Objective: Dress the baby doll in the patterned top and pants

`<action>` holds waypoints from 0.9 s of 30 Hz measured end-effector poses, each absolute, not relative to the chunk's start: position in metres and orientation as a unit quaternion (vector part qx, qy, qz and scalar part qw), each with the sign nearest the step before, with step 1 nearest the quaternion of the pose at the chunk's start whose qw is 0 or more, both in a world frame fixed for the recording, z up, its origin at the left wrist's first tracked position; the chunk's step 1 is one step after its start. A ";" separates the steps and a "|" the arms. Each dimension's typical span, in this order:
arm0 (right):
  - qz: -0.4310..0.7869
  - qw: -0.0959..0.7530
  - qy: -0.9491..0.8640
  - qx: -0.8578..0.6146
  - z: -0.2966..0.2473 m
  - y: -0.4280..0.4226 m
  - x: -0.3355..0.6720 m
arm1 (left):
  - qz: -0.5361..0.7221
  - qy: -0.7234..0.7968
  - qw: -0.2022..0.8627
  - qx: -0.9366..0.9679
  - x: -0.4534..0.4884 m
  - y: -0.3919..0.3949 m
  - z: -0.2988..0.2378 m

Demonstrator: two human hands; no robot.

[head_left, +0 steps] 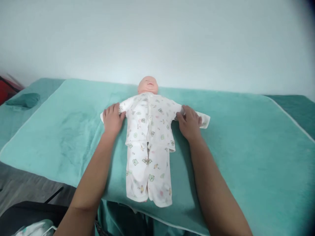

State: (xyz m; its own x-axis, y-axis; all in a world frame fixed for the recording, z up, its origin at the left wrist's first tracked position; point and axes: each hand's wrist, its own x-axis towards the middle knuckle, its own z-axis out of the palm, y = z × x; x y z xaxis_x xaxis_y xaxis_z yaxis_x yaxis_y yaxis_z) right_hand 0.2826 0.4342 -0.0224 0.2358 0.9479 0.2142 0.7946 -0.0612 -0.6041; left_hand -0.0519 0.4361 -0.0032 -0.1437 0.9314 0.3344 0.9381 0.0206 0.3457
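A baby doll (148,84) lies on its back on a teal towel (236,141), dressed in a white printed top (150,119) and matching trousers (147,177). My left hand (112,118) rests on the doll's outstretched sleeve on the left, fingers curled over the cloth. My right hand (190,122) lies on the other sleeve, fingers bent down onto it, with the white cuff (205,120) sticking out beyond it.
The towel covers a bed or table against a pale wall. A small folded teal cloth (23,99) sits at the far left, with something red (6,90) behind it. A dark object and white printed fabric (34,228) are at the lower left.
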 end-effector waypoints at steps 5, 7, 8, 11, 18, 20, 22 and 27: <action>0.099 0.300 -0.590 -0.743 -0.025 0.436 0.286 | -0.217 -0.788 0.029 -0.575 -0.106 0.409 -0.005; 0.085 0.284 -0.573 -0.764 -0.025 0.431 0.289 | -0.235 -0.808 0.049 -0.538 -0.112 0.402 -0.006; 0.078 0.275 -0.561 -0.777 -0.025 0.427 0.291 | -0.244 -0.813 0.049 -0.526 -0.112 0.400 -0.006; 0.045 0.255 -0.522 -0.813 -0.029 0.416 0.305 | -0.277 -0.797 0.017 -0.536 -0.112 0.399 -0.009; 0.032 0.303 -0.469 -0.829 -0.040 0.406 0.349 | -0.515 -0.677 -0.118 -0.513 -0.130 0.408 -0.026; 0.052 0.333 -0.474 -0.813 -0.041 0.408 0.352 | -0.561 -0.660 -0.091 -0.491 -0.131 0.411 -0.028; 0.064 0.358 -0.470 -0.804 -0.043 0.411 0.353 | -0.580 -0.655 -0.059 -0.482 -0.129 0.412 -0.028; 0.043 0.375 -0.446 -0.811 -0.049 0.419 0.352 | -0.584 -0.647 -0.004 -0.490 -0.123 0.414 -0.025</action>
